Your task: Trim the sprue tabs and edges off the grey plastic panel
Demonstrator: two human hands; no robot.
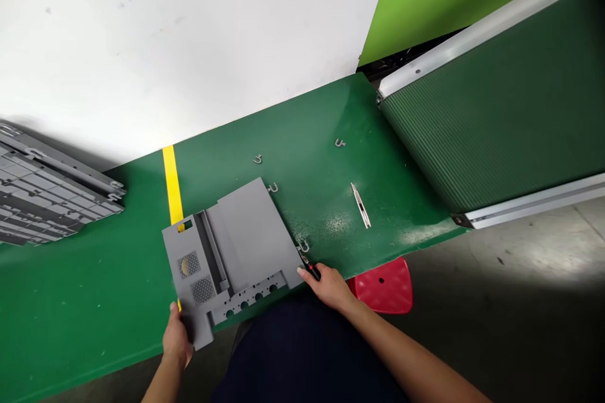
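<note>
A grey plastic panel (pixel 253 233) with vent grids and round cutouts lies at the table's front edge. My left hand (pixel 178 339) grips its lower left corner, fingers partly hidden beneath it. At the lower right corner, my right hand (pixel 328 284) is closed around a black and red handled tool (pixel 312 269), whose tip is by a small grey hook (pixel 303 245) on the panel's right edge. Another hook (pixel 273 187) sticks out higher up that edge. Two loose hook pieces, one left (pixel 258 158) and one right (pixel 339 143), lie behind. A utility knife (pixel 361 206) rests right of the panel.
Similar grey panels (pixel 51 186) are stacked at the left on the green table (pixel 118 283). Yellow tape (pixel 172 189) crosses the table. A white wall (pixel 189 31) stands behind, a conveyor belt (pixel 510 101) is at the right, and a red stool (pixel 385 286) is below the front edge.
</note>
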